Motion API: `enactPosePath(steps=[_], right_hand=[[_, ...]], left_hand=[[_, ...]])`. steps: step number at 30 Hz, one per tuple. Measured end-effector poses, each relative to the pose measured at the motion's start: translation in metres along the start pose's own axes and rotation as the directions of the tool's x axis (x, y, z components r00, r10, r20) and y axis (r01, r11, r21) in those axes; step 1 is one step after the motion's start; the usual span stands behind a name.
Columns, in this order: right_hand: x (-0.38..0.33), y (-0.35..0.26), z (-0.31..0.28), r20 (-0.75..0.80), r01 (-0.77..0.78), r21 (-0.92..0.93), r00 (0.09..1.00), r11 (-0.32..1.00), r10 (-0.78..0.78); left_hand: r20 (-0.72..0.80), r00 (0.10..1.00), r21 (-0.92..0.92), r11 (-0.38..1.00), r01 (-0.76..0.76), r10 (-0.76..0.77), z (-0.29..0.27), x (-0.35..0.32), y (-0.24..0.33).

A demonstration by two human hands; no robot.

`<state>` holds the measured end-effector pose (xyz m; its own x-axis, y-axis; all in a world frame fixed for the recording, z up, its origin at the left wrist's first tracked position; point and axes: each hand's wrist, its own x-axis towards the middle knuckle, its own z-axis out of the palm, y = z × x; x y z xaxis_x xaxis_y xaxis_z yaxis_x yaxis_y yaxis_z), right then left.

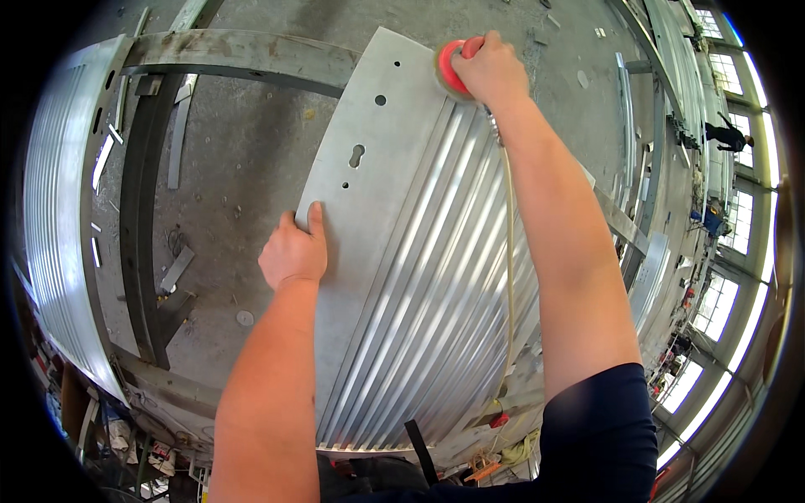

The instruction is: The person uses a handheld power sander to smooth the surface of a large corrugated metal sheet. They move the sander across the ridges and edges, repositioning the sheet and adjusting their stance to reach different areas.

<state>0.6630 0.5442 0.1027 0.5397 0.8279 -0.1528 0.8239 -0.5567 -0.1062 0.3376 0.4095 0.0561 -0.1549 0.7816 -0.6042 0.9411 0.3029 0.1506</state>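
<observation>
head view: see first, as the largest thing, a steel frame (243, 57) over a grey floor (268, 159). across the frame, a grooved metal panel (428, 260), with a flat margin (360, 218) along its left edge. at the frame's left end, a second panel (63, 193), also grooved, without hand or tool on it.

next in size, a left hand (295, 251) at the grooved metal panel's left edge, about half curled, with thumb on the margin and fingers partly hidden; cannot tell whether gripping or just resting. at the far edge, toward the far left corner, a right hand (496, 74), closed over a red disc tool (453, 71), at the join of margin and grooves. trailing back from the tool over the grooves, a pale hose (510, 251). smallest, in the margin, a keyhole-like slot (357, 156) and round holes (380, 100), already cut through.

as for progress: judge the work with the disc as under way at the far edge. cannot tell finished metal from unfinished, with bright streaks along the grooves perhaps only reflections; likewise cannot place the second panel as done or left.

containers: cannot pick out any for certain in the clutter (126, 436) beyond the frame's near left corner, nor any contents.
</observation>
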Motion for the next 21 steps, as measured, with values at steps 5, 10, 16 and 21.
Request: enactPosePath(steps=[5,10,16,21], right_hand=[[-0.001,0.002,0.001,-0.001,0.058,0.049,0.998,0.997,-0.058],[-0.046,-0.038,0.006,0.038,0.091,0.011,0.995,0.996,-0.092],[-0.117,-0.062,0.012,-0.041,0.261,0.149,0.965,0.954,-0.258],[-0.170,-0.079,0.041,-0.032,0.428,-0.073,0.902,0.901,-0.431]], left_hand=[[-0.029,0.999,0.013,1.000,-0.021,0.021,0.005,-0.003,0.001],[-0.011,1.000,-0.014,1.000,-0.007,0.007,0.002,-0.003,-0.001],[-0.048,0.998,-0.059,0.998,-0.035,0.033,0.004,-0.006,-0.007],[-0.176,0.979,-0.225,0.964,-0.140,0.101,0.016,0.001,-0.016]])
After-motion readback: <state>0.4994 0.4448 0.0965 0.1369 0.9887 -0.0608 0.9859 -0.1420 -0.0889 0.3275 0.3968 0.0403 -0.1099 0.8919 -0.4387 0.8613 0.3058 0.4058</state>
